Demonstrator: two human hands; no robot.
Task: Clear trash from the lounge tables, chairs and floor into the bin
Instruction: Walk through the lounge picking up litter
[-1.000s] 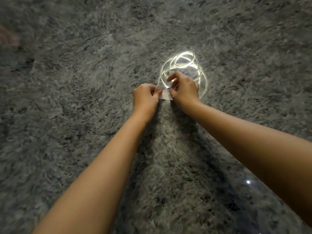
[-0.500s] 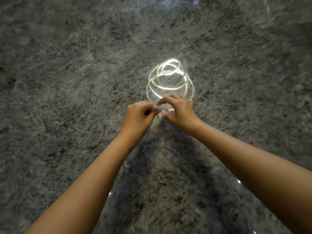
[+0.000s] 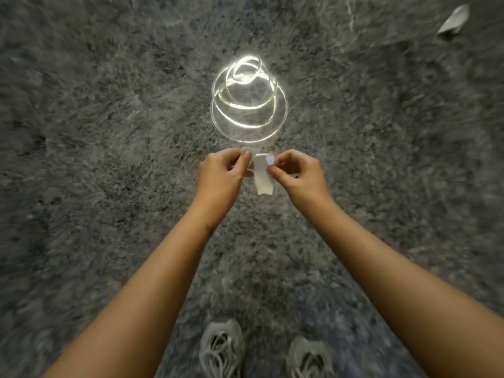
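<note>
View: head camera, looking down past both forearms at a grey shag rug [image 3: 109,132].
Scrap [image 3: 263,178]: small white paper strip held in the air above the rug, mid-frame between the two hands; its upper end is held and its lower end hangs free.
Left hand [image 3: 221,173]: fingers curled, thumb and forefinger nipping the strip's upper left edge.
Right hand [image 3: 297,173]: fingers curled, pinching the strip's upper right edge, with part of the strip hidden behind the fingertips.
Key relation: the strip's long axis runs from the fingertips back toward the person, and both hands meet it from opposite sides at the same end, so either hand alone could carry it (a judgement).
Second scrap [image 3: 454,20]: pale folded piece on the rug at far upper right, well apart from both hands; the right hand is nearer.
Rings [image 3: 248,105]: bright concentric loops of light on the rug just beyond the hands; their source cannot be told.
Shoes [image 3: 222,347]: a pair at the bottom edge, toes pointing forward.
Bin: not in view.
Step (judged): strip is collected but not yet binned.
</note>
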